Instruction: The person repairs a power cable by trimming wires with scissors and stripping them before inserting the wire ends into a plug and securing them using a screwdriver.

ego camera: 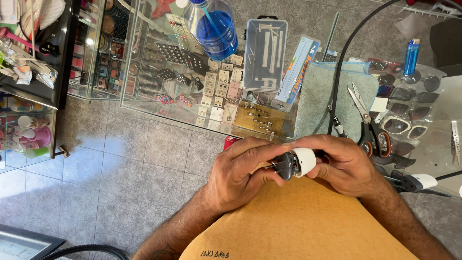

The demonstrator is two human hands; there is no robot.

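Far left of frame: dark shelf [57,58] full of small bright bottles and toys.
Upper left to middle: glass case [144,103] with cards of earrings [211,84] inside.
Top middle: clear bottle [215,26] of blue liquid, standing on the glass.
Right of the bottle: clear plastic box [264,53] with thin white sticks inside, lid on.
Next along: long light-blue packet [298,70], lying tilted.
Left hand [240,168]: lower middle of frame, closed around the dark end of the small gadget [294,162], fingers curled over the top, thumb below.
Small gadget: dead centre, just above the brown card [293,226], pinched between both hands. Grey-black part on the left, white cap on the right, thin metal prongs poking left.
Long axis: lying left to right across the frame, a little tilted.
Nearer hand: neither; both touching it, one on each end.
Right hand [344,163]: right of centre, gripping the white cap end, fingers wrapped over it.
Above the right hand: blue-green cloth [322,96], black cable [346,58] running over it, scissors [365,118] with dark handles beside.
Right side: sunglasses [404,125] in clear sleeves.
Top right: blue lighter [411,55].
Right edge: tweezers [455,139], small and hard to see.
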